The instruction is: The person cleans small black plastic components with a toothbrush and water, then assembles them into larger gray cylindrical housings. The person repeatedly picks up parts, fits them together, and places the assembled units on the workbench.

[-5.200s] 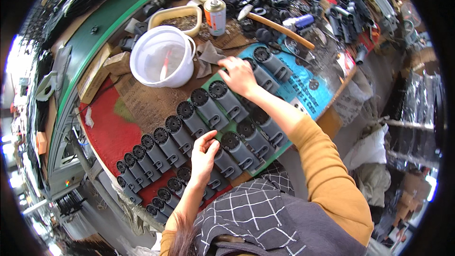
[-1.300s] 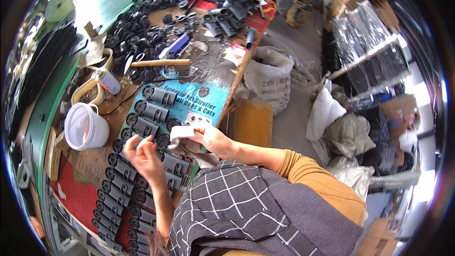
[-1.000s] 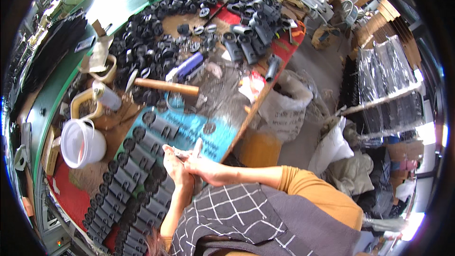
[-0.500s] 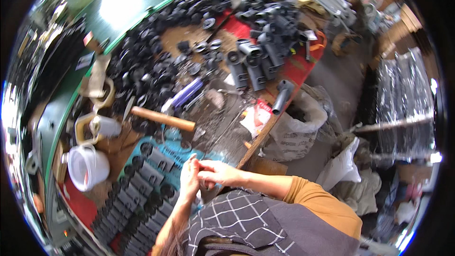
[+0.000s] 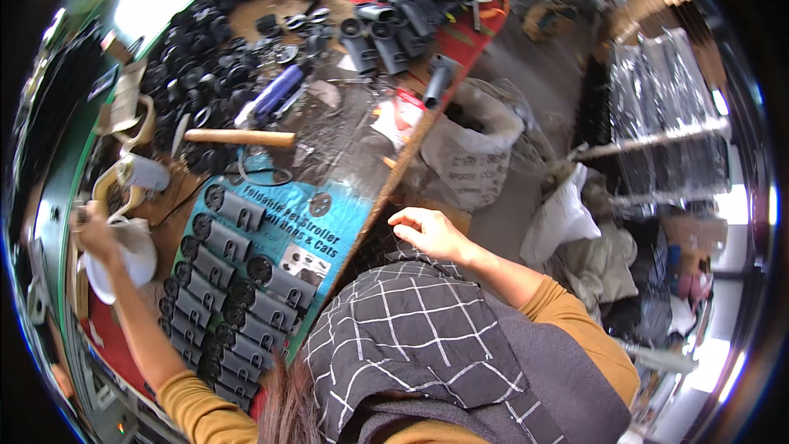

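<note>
My left hand (image 5: 97,233) reaches far left and rests on the rim of a white plastic bucket (image 5: 125,259); whether it grips the rim I cannot tell. My right hand (image 5: 430,232) hovers at the bench's right edge with fingers loosely curled and nothing in it. Between them, rows of dark grey plastic parts with round ends (image 5: 234,284) lie on a blue printed sheet (image 5: 316,226) and on a red mat. A checked cloth (image 5: 411,337) covers my lap.
A wooden-handled hammer (image 5: 238,137) lies above the blue sheet. Heaps of black round parts (image 5: 201,66) and grey tube pieces (image 5: 386,20) fill the far bench. A spray can (image 5: 146,173) stands by the bucket. A white sack (image 5: 477,144) sits on the floor to the right.
My hands were together over the parts at the bench edge. Now the left hand has swung out to the white bucket and the right has stayed near the edge. The view tilted.
</note>
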### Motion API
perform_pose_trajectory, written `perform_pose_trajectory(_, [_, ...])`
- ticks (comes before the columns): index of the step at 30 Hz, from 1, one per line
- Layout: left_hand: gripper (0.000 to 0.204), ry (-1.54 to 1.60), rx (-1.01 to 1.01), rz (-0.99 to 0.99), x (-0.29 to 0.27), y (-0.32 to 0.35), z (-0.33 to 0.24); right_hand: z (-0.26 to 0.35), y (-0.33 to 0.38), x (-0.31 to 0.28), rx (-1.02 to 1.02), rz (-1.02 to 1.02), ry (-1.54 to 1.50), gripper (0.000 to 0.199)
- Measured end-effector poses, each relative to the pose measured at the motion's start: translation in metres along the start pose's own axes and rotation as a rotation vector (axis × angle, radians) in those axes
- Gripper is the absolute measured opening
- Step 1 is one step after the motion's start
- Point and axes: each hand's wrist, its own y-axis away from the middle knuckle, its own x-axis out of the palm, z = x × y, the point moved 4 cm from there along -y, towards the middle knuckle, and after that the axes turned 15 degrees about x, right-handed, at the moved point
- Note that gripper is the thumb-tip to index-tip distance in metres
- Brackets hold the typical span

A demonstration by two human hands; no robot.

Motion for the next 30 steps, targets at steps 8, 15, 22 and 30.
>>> perform_pose_trajectory(8, [0.109, -0.406, 0.188, -0.061, -0.01, -0.152, 0.037, -0.044, 0.003, -0.042, 0.048, -0.129, -0.042, 0.031])
perform_pose_trajectory(15, [0.014, 0.657, 0.458, 0.593, 0.033, 0.091, -0.294, -0.144, -0.059, -0.117, 0.163, -0.246, 0.243, 0.032])
perform_pose_trajectory(22, [0.04, 1.373, -0.357, 1.71, 0.166, 0.346, -0.595, -0.329, -0.139, -0.243, 0.614, -0.352, -0.203, 0.041])
perform_pose_trajectory(30, [0.103, 0.481, -0.729, 1.538, 0.502, 0.539, -0.668, -0.464, -0.316, -0.347, 1.04, -0.843, -0.865, 0.086])
